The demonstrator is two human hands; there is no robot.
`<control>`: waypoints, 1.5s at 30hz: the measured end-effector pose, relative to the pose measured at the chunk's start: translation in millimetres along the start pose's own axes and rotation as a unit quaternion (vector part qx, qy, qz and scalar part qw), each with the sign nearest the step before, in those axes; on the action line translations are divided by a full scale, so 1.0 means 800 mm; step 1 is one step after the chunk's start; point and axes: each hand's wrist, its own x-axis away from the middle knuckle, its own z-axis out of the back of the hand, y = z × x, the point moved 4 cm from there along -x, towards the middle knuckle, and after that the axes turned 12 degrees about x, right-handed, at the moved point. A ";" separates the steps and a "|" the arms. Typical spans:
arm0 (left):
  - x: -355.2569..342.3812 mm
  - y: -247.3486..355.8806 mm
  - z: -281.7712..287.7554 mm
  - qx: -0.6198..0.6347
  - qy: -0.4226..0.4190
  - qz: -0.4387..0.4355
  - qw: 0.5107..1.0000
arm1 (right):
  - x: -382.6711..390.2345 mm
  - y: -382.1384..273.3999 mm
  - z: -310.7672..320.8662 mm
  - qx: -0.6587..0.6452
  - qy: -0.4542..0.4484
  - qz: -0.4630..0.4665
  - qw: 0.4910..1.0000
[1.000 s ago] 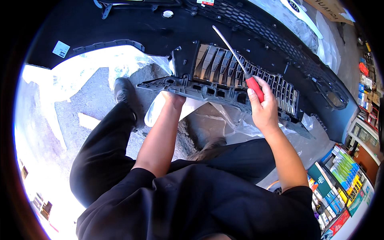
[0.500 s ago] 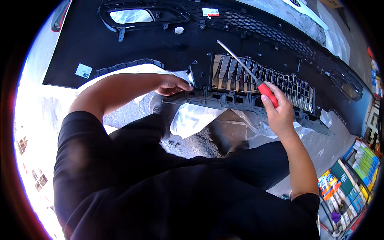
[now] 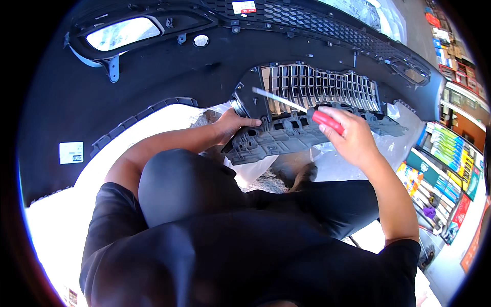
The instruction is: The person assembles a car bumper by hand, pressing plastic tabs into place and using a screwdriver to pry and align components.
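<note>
A slim metal-shafted, red-handled screwdriver [image 3: 326, 121] is clasped in the right grip [image 3: 352, 134], its tip pointed leftward. A long grey plastic bracket [image 3: 273, 144] is touched by the thumb of the left grip [image 3: 232, 125]; whether its mostly hidden fingers are closed cannot be told. Beyond both grips, a chrome-slatted grille [image 3: 323, 85] is bordered by a curved black plastic bumper [image 3: 166, 77].

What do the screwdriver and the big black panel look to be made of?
Screwdriver shaft: probably bare steel, judging by its silvery shine. Screwdriver handle: likely plastic, bright red and smooth-looking; a rubbery coating can't be ruled out. Black panel: seems moulded plastic with a soft sheen, given its smooth curves and small tabs.
</note>
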 end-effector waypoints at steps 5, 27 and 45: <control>0.001 -0.015 0.013 -0.047 0.025 0.046 0.998 | -0.018 -0.059 0.027 0.098 -0.109 -0.024 0.989; -0.026 -0.021 0.033 0.164 0.038 0.077 0.983 | -0.140 -0.052 -0.197 0.039 -0.211 -0.044 0.976; -0.040 -0.026 0.039 0.130 0.091 0.012 0.987 | -0.143 -0.002 -0.221 -0.151 -0.255 0.011 0.955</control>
